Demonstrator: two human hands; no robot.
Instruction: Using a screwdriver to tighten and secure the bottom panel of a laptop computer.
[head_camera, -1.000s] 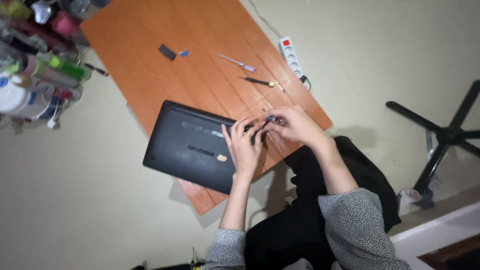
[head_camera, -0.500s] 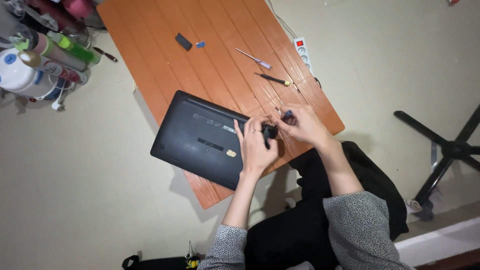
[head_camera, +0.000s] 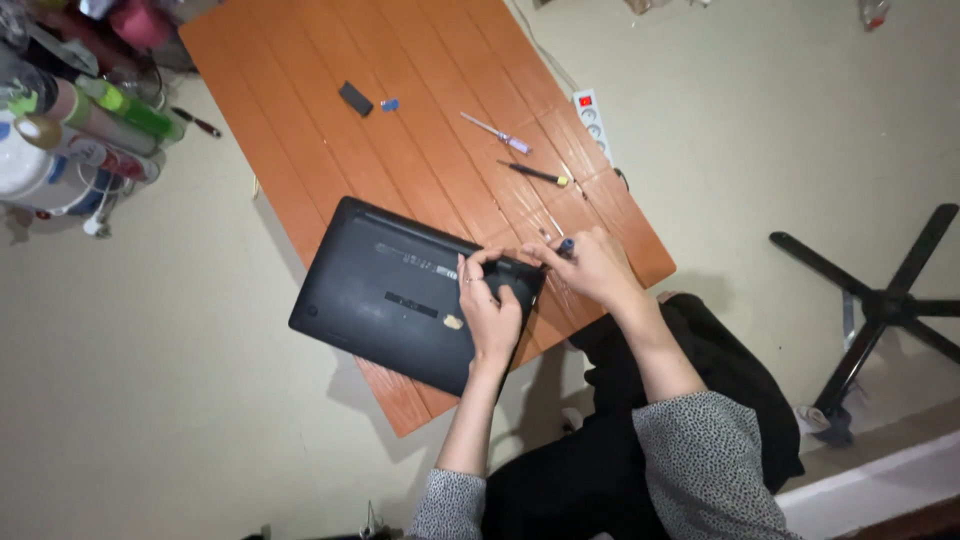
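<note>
We see a matte black laptop lying bottom-up at the near edge of the orange wooden slatted table, its base cover still seated. The left hand presses flat on its 3 o'clock corner, fingers narrowly curled. The right hand, just beside at 3 o'clock, is closed around a small dark screwdriver aimed at that corner. We judge the unscrewing early. At 12 o'clock lie a purple-handled screwdriver and a black yellow-tipped screwdriver, unused.
</note>
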